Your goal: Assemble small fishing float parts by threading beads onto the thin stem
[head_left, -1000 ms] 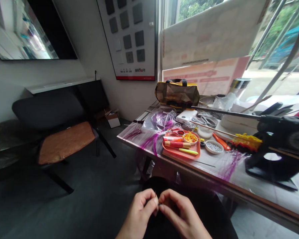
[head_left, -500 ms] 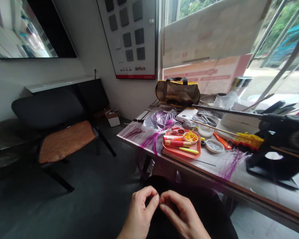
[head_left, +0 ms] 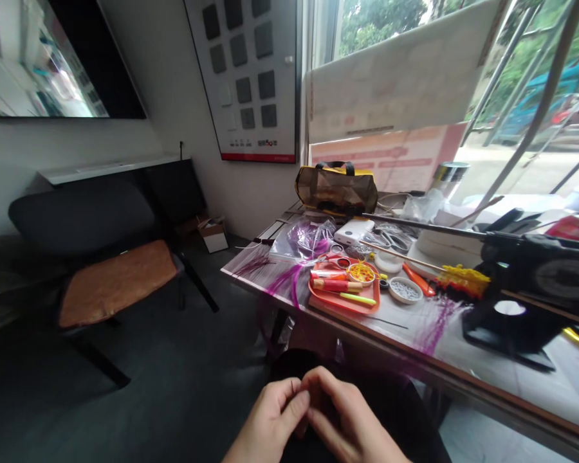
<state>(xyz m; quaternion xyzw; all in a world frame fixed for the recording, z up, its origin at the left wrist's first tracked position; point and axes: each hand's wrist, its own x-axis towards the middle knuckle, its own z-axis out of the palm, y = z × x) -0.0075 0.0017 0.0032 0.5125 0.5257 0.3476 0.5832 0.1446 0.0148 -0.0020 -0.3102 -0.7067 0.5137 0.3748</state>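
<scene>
Chair (head_left: 118,283) with a brown seat stands at far left. Left hand (head_left: 275,418) has its thumb and forefinger drawn close, over a dark-clothed lap; behind lies a clear plastic bag (head_left: 311,238) of purple strands. Right hand (head_left: 340,411), its fingers curled, touches the left fingertips; any piece between them is hidden or too small to see, so I cannot tell whether either hand pinches something. On the table (head_left: 451,341), an orange tray (head_left: 325,299) holds a yellow-green pen (head_left: 358,299), then come a bead bowl (head_left: 405,301) and a black stand (head_left: 492,328).
</scene>
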